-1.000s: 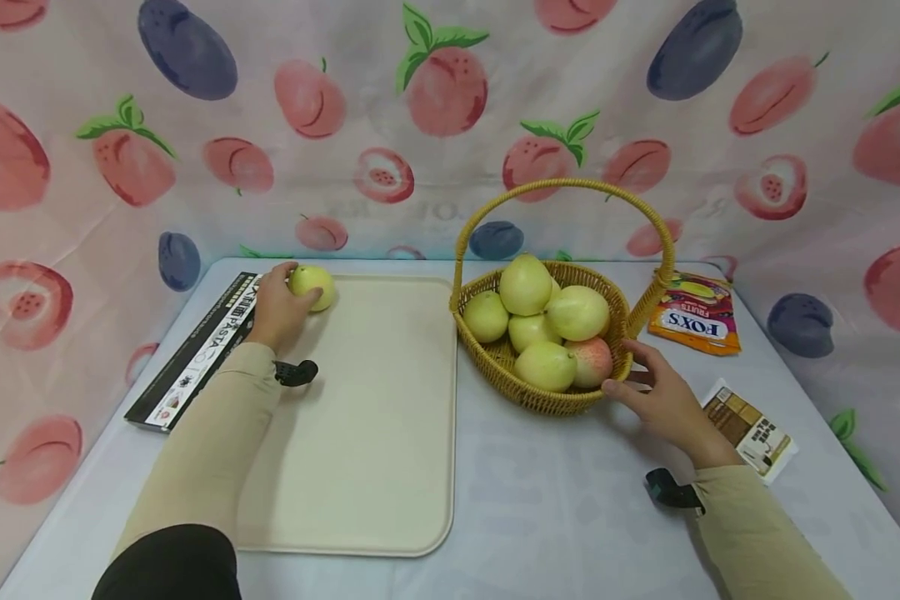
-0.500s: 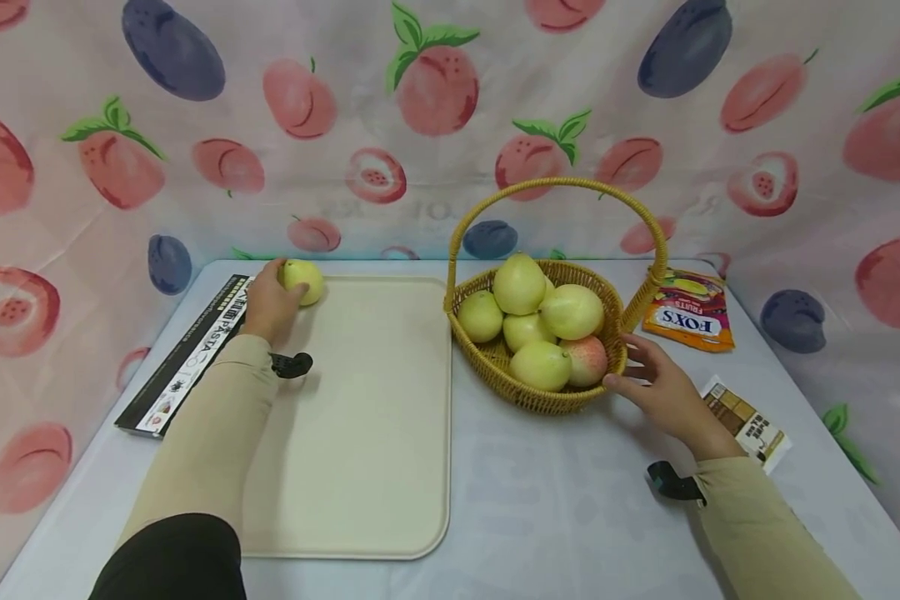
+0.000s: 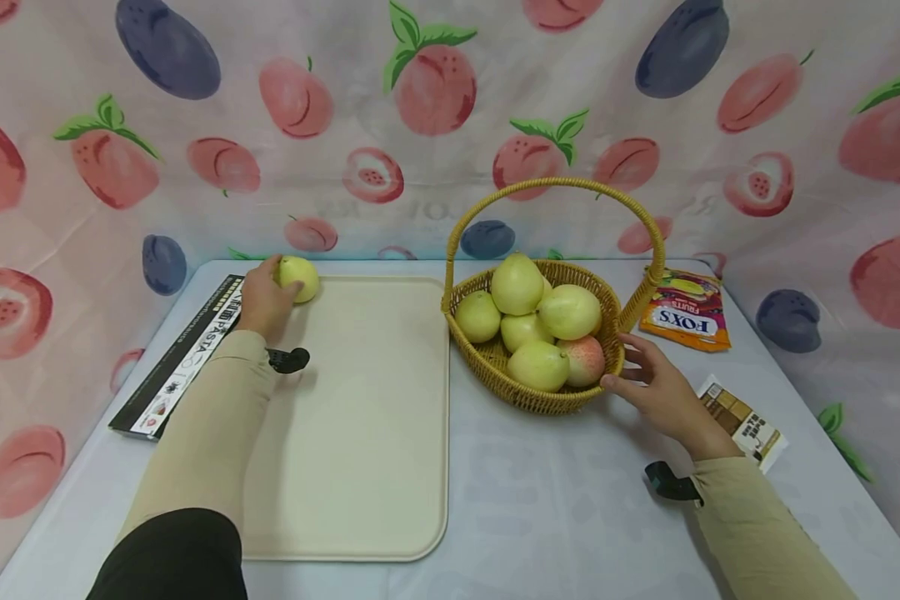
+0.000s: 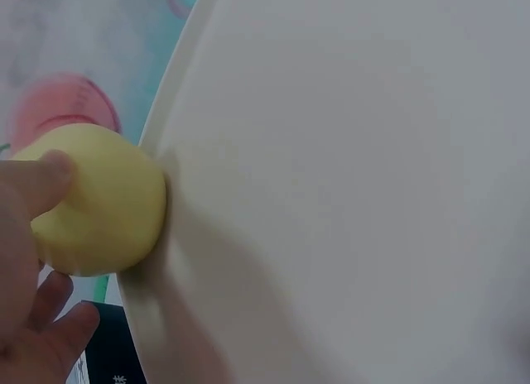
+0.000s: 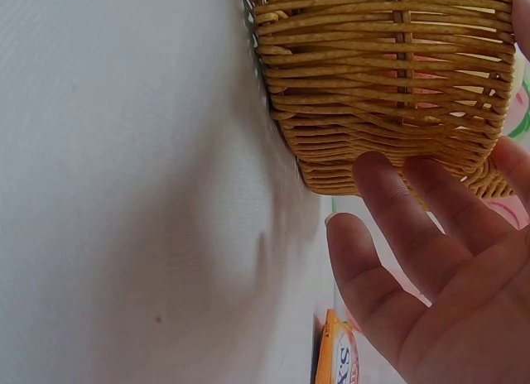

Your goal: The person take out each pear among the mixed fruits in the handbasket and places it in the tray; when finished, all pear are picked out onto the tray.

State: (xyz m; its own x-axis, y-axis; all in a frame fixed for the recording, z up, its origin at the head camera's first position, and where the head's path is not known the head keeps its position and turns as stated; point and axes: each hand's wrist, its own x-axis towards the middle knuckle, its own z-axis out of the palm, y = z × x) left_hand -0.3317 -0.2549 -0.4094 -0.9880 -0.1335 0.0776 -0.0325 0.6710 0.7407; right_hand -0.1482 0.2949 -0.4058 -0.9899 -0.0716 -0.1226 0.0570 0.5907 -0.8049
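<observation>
My left hand [image 3: 261, 300] grips a yellow-green fruit [image 3: 301, 277] at the far left corner of the cream tray [image 3: 360, 433]. In the left wrist view the thumb lies over the fruit [image 4: 103, 200], which sits against the tray's rim [image 4: 157, 136]. My right hand [image 3: 656, 390] rests open against the right side of the wicker basket [image 3: 540, 398], fingers straight on its woven wall [image 5: 389, 86]. The basket holds several yellow-green fruits [image 3: 568, 311] and one pinkish fruit [image 3: 589, 358].
A black pasta box [image 3: 183, 358] lies left of the tray. An orange FOX'S sweets bag [image 3: 686, 310] and a small brown-and-white packet [image 3: 742, 422] lie right of the basket. The basket's tall handle [image 3: 555, 185] arches over it. A fruit-print cloth backs the table.
The left hand with its fruit has shifted slightly toward the tray's far left corner. The right hand stays at the basket's side.
</observation>
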